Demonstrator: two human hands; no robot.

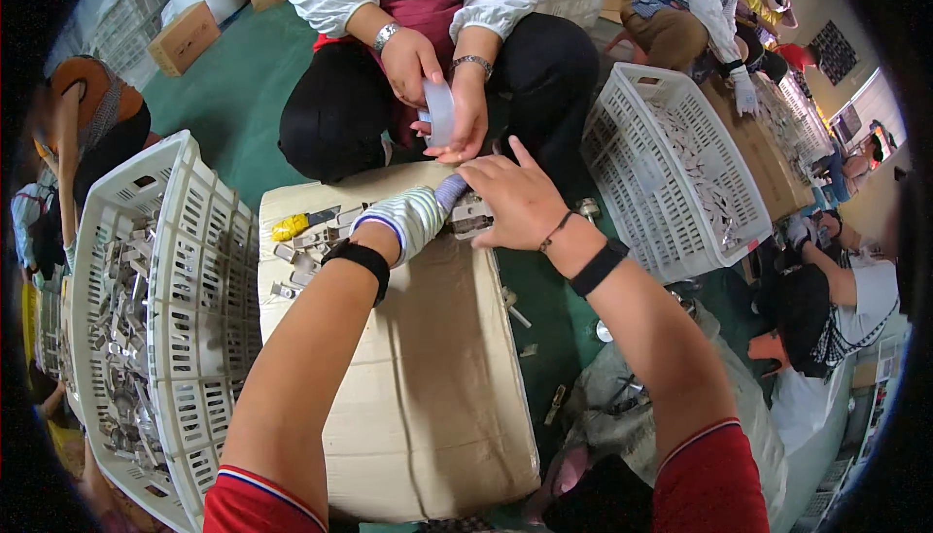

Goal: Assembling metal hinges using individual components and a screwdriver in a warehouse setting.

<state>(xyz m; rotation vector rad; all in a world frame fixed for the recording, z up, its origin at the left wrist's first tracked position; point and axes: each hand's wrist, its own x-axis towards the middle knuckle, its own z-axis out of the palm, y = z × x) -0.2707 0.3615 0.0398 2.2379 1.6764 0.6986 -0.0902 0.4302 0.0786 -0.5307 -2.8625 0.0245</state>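
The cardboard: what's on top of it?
Metal parts and a yellow item lie near the far end of the cardboard. Whatever the gloved left hand covers can't be seen.

A workshop is indicated: small metal pieces [121, 339] are heaped in white plastic crates [206, 290] and strewn on a low beige worktop [442, 416], cardboard cartons [185, 37] are set on the green floor [233, 110], and other seated workers [834, 292] are seen around.
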